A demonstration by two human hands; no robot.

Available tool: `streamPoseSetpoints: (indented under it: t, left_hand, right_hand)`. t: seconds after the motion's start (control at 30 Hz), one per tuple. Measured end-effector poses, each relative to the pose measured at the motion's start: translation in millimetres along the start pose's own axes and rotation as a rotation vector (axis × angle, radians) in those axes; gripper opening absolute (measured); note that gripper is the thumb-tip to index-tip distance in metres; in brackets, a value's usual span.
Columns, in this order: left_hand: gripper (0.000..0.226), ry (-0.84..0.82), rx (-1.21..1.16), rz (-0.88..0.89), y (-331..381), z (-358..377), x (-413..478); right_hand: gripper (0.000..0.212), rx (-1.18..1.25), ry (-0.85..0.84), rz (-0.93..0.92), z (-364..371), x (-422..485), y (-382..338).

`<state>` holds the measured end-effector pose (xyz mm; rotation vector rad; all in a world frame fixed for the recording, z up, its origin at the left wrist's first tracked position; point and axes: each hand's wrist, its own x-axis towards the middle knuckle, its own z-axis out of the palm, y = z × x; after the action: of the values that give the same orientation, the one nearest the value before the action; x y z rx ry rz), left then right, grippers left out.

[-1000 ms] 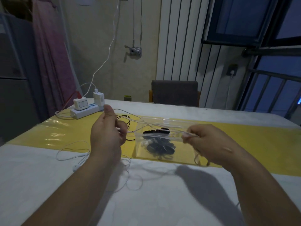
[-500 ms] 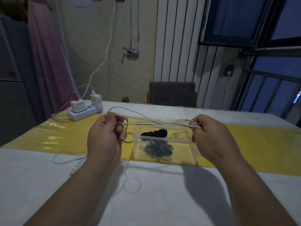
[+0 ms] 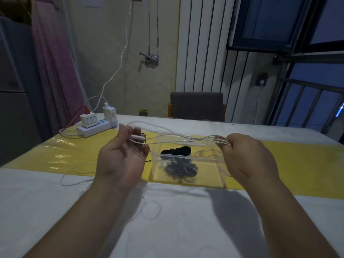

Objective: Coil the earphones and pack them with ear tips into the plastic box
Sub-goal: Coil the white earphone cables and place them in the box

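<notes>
— Where are the earphones?

— Mostly in the air. The thin white earphone cable (image 3: pixel 176 135) runs in several near-parallel strands between the two hands, just above the open top of the plastic box (image 3: pixel 214 175). More of it lies slack in loose loops on the near left part of the table (image 3: pixel 167 235).

— And the hands?

— Well apart, one on either side of the box. The right hand (image 3: pixel 249 159) is curled like a fist and pinches the bunched strands at its fingertips (image 3: pixel 226 145). The left hand (image 3: pixel 121 161) has its palm turned up and its fingers (image 3: pixel 137 131) loosely spread. The strands and a small capsule-shaped inline remote (image 3: pixel 136 136) lie across them, and I see no firm pinch there.

— What is the box like?

— Clear, thin-walled and rectangular, with rounded corners. It sits on a glossy yellow strip (image 3: pixel 297 161) that crosses the white cloth of the table. On its floor is a heap of small, black, rounded ear tips (image 3: pixel 180 169). Higher in the view is a smooth dark oval piece (image 3: pixel 176 150) with a white end. I cannot tell whether it lies inside the box or behind it.

— Anything else?

— At the far left corner there is a white power strip (image 3: pixel 96 128) with boxy chargers (image 3: pixel 109 113) plugged in. A thin black wire (image 3: pixel 145 135) shows behind the left hand, and a grey upholstered chair (image 3: pixel 197 106) stands beyond the table.
</notes>
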<state>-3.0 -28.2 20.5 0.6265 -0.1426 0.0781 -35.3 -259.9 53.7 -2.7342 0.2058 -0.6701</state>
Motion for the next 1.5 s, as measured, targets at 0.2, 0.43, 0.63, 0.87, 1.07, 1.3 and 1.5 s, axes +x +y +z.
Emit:
streamPoseSetpoints:
  t: [0.2, 0.43, 0.63, 0.87, 1.07, 1.3, 1.5]
  left_hand:
    - [0.09, -0.158, 0.148, 0.039, 5.8, -0.7, 0.4]
    - [0.067, -0.048, -0.075, 0.004, 1.1, -0.2, 2.5]
    - [0.045, 0.102, -0.162, 0.018, 2.3, -4.2, 6.9]
    - [0.035, 0.104, 0.133, 0.003, -3.6, -2.2, 7.0]
    - [0.035, -0.174, 0.379, -0.04, -21.4, 2.4, -7.4]
    - [0.034, -0.263, 0.46, -0.13, -31.9, 9.3, -16.3]
    - [0.033, -0.314, 0.51, -0.19, -32.3, 11.0, -20.5]
  right_hand:
    - [0.052, 0.048, -0.171, -0.182, -1.7, -8.1, -13.7]
    - [0.045, 0.175, -0.39, -0.267, 2.6, -9.4, -10.7]
    - [0.038, 0.227, -0.406, -0.291, 4.7, -9.0, -9.8]
    - [0.035, 0.352, -0.354, -0.307, 8.1, -12.2, -15.3]
    - [0.023, 0.792, -0.352, -0.16, 12.3, -16.0, -27.8]
    - [0.028, 0.994, -0.451, 0.015, 6.9, -17.4, -30.0]
    - [0.022, 1.147, -0.502, 0.046, 3.0, -20.1, -32.3]
